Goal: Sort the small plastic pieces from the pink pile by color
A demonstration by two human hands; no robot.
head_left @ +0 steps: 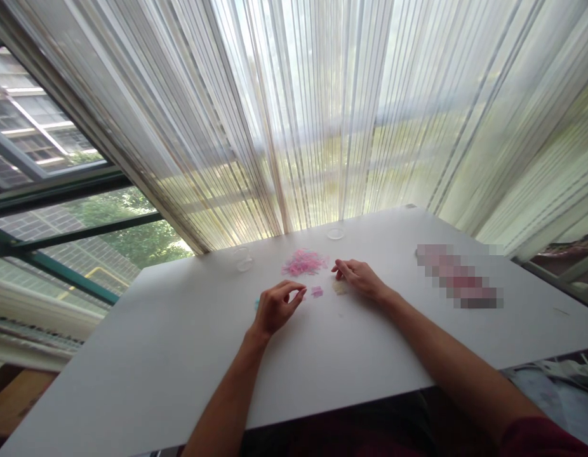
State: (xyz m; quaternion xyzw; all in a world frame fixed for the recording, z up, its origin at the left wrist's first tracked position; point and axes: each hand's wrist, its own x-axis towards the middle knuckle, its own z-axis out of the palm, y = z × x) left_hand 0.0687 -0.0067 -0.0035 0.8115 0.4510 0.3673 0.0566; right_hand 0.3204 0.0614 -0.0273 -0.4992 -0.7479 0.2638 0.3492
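A loose heap of small pink strip-like pieces (pixel 305 261), with a few bluish bits mixed in, lies on the white table (pixel 146 355). My left hand (pixel 279 306) is closed in a pinch just left of a small purple pile (pixel 317 291); anything between thumb and index finger is too small to name. Teal pieces (pixel 256 304) show partly behind that hand. At the heap's right edge, my right hand (pixel 362 278) has its fingers curled together, their contents hidden. Under it sits a small cream-yellow pile (pixel 340 288).
Two clear round dish-like items, one at the back left (pixel 242 259) and one at the back middle (pixel 336 234), stand near the curtain (pixel 313 139). A pixelated pinkish object (pixel 458 276) lies on the table's right. An open window is at far left.
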